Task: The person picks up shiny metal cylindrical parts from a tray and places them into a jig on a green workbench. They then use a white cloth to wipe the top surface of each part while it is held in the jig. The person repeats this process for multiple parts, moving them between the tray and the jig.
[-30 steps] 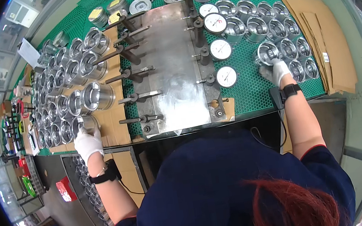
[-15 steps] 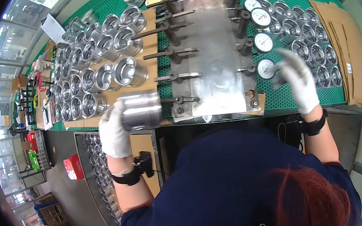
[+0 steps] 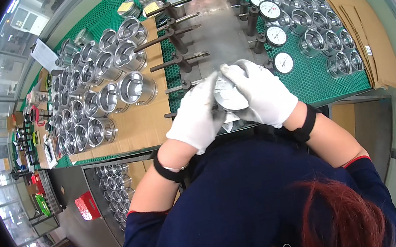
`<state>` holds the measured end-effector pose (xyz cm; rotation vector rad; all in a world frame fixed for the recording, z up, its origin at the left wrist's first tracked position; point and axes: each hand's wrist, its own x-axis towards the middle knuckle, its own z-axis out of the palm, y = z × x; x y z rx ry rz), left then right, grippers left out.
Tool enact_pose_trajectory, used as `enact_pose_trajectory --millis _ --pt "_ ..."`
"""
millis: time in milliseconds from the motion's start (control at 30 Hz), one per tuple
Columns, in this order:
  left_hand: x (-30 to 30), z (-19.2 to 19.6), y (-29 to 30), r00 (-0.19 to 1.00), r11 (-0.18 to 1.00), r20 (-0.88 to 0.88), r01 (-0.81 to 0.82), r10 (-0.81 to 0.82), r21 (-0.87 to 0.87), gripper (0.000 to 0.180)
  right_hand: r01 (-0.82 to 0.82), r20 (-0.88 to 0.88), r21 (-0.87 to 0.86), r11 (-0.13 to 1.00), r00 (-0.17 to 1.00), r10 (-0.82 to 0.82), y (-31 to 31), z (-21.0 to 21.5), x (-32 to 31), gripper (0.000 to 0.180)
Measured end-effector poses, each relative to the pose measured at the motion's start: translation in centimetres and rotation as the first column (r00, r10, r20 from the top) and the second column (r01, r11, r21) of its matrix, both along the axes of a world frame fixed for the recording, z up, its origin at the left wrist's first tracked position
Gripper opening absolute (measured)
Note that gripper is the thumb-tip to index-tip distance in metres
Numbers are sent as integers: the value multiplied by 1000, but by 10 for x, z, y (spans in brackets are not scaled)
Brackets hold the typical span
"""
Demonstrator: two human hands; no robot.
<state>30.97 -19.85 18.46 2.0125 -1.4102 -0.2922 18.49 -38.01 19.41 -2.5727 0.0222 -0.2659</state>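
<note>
A shiny metal piston [image 3: 231, 100] is between my two gloved hands, at the near end of a flat steel plate [image 3: 215, 26]. My left hand [image 3: 197, 109] closes around its left side. On its right side, the fingers of my right hand [image 3: 267, 95] wrap over the top. The round end face of the piston is turned up toward me, and the gloves hide most of its sides. Whether the piston touches the plate cannot be made out. Beside my right hand stands a white dial gauge [image 3: 282, 63], one of several along the plate's right side.
Clamp posts with rods [image 3: 183, 61] line the plate's left edge. Rows of pistons [image 3: 136, 89] stand on cardboard [image 3: 126, 133] at left; more pistons [image 3: 312, 42] stand on the green mat [image 3: 305, 84] at right. Cardboard sheets [image 3: 373, 45] lie at far right. A red box [image 3: 87, 206] sits on the floor.
My left hand has carried the piston rightward to the plate's near end, and its round face now points up. My right hand has come left from beside the gauges and closed on the piston.
</note>
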Motion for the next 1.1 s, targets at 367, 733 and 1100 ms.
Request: enact_pose_trajectory --millis 367,733,1100 --pt "-6 -36 -35 974 984 208 -56 92 -170 101 427 -511 732 530 859 15 -9 -37 -45 94" --pt "8 -36 -57 994 979 -8 -108 108 -175 96 553 -572 759 343 819 -53 -7 -36 -32 100" --pt "2 -41 -59 985 970 60 -149 163 -191 97 552 -565 735 395 820 -95 -9 -45 -33 100"
